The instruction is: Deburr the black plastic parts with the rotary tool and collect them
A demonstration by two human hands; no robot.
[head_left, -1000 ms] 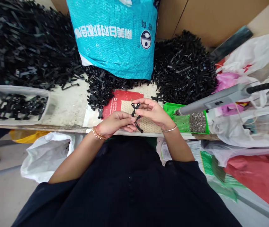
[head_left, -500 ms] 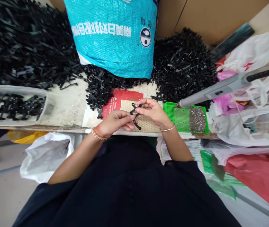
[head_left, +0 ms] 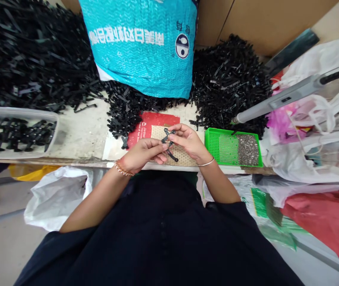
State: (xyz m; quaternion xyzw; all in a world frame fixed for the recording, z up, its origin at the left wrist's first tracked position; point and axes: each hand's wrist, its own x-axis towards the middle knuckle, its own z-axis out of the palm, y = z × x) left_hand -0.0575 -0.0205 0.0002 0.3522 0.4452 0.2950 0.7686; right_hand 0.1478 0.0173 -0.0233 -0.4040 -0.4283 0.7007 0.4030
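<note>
Head view: left hand (head_left: 139, 154) and right hand (head_left: 189, 143), fingers (head_left: 178, 139) pinching, hold one black linkage (head_left: 172, 155) over one mat (head_left: 185, 158).

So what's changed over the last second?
The grey tool has shifted up and right in the picture; its tip, over the green basket earlier, now shows past the far edge. The left hand and right hand still hold the black pieces; neither let go. The basket stayed put.

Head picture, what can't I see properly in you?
In the head view:
- Parts of the held black pieces: hidden by fingers of the left hand and right hand.
- Blue bag: top cut off by the upper edge.
- Clear tub: end cut off by the left edge.
- Silvery bits: too small to tell apart.
</note>
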